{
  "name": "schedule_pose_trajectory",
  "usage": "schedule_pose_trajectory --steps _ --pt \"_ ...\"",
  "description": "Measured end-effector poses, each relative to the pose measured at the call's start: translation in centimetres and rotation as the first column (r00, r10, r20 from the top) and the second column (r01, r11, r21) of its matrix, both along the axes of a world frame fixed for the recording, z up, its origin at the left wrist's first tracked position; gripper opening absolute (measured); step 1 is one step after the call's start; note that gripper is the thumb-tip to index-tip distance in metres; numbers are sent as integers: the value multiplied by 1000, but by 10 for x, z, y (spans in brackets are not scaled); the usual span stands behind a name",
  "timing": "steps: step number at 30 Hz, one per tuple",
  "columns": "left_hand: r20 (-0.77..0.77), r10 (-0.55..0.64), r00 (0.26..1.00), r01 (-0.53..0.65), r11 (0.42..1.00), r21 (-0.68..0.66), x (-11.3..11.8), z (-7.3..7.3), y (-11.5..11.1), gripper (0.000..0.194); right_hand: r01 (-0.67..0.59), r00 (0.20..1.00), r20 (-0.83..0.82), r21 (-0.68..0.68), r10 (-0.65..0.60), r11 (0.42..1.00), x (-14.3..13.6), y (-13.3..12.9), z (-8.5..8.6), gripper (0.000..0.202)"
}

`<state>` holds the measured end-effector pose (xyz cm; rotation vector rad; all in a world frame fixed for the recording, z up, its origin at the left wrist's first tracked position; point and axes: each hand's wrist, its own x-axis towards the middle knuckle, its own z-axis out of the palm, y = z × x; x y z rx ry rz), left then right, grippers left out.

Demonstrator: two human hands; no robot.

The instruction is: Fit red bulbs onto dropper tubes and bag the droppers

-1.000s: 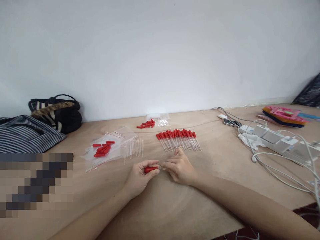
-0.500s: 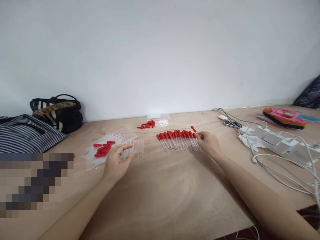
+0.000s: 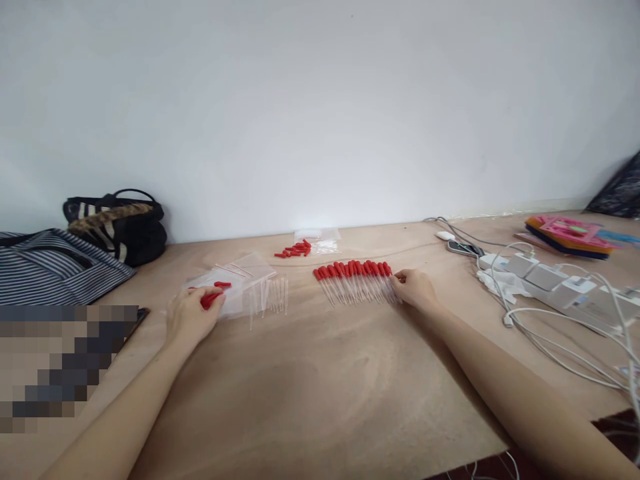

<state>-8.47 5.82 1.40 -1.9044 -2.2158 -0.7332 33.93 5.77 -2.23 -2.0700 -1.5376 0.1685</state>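
Note:
Over the plastic bags (image 3: 257, 267) on the left, my left hand (image 3: 194, 313) reaches onto the pile of red rubber bulbs (image 3: 210, 300), its fingers curled around some; whether one is gripped is unclear. Several clear glass tubes (image 3: 277, 295) lie just right of the bags. My right hand (image 3: 414, 290) is closed at the right end of a row of droppers (image 3: 353, 280) with red bulbs on top and clear tubes below. Its fingertips touch the last dropper there; anything else inside them is hidden.
Further back are more red bulbs (image 3: 295, 250) and a clear bag of tubes (image 3: 325, 241). A power strip (image 3: 565, 293) with white cables and colourful stacked items (image 3: 570, 235) sit right. A black bag (image 3: 135, 230) and striped bag (image 3: 55, 267) stand left.
My left hand has moved left, from above the glass tubes onto the red bulbs. The raised dropper at my right hand now rests lower, at the row's end.

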Motion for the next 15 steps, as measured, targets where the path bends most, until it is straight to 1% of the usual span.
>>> schedule_pose_trajectory --steps 3,6,12,15 --pt "-48 50 998 -52 998 -38 -7 -1 2 28 1 1000 -3 -4 -1 1000 1 0 0 24" --pt "-59 68 996 -70 996 -46 -10 -2 3 29 10 1000 -9 2 -10 1000 2 0 0 25" --pt "-159 25 987 -27 1000 -12 -11 -2 1 31 17 1000 -22 44 -16 999 -1 -2 1 25" --pt "-254 55 966 -50 998 27 -12 -4 1 35 14 1000 -24 73 -12 997 -3 -4 4 26"
